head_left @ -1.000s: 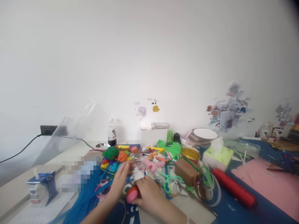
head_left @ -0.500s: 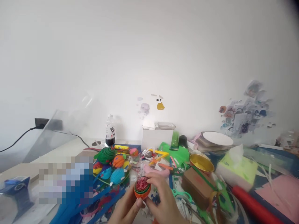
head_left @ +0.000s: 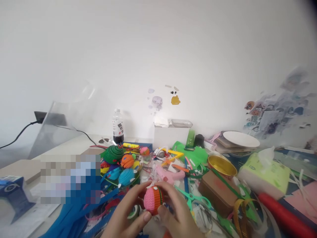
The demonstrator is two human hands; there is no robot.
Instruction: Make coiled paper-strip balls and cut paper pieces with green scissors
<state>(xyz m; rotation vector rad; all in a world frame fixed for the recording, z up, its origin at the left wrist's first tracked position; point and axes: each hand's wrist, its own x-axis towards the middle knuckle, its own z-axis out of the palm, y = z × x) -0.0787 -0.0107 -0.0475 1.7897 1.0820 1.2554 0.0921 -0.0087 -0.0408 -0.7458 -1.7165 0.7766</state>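
Note:
Between my two hands is a small ridged ball (head_left: 153, 200), coiled from corrugated paper strips, with a pink end, an orange band and a green line. My left hand (head_left: 131, 211) grips it from the left, thumb below and fingers behind. On the other side my right hand (head_left: 174, 208) curls round it, its thumb against the orange band. Teal scissors (head_left: 193, 197) lie beside the right hand. A pink glue gun (head_left: 169, 174) lies just beyond the ball. To the left sit other coiled paper pieces, among them a green dome (head_left: 113, 154) and a light-blue one (head_left: 126, 177).
Paper scraps and blue strips (head_left: 65, 215) cover much of the table. At the right are a brown box (head_left: 215, 191), a gold bowl (head_left: 222, 166), a tissue pack (head_left: 266, 175) and a red roll (head_left: 284, 213). A bottle (head_left: 118, 127) and a white box (head_left: 170, 137) stand by the wall.
The ball has been turned, so its pink end now faces left where a dark red coiled top faced up before. My view has tilted slightly down, and my left fingers now reach over behind the ball.

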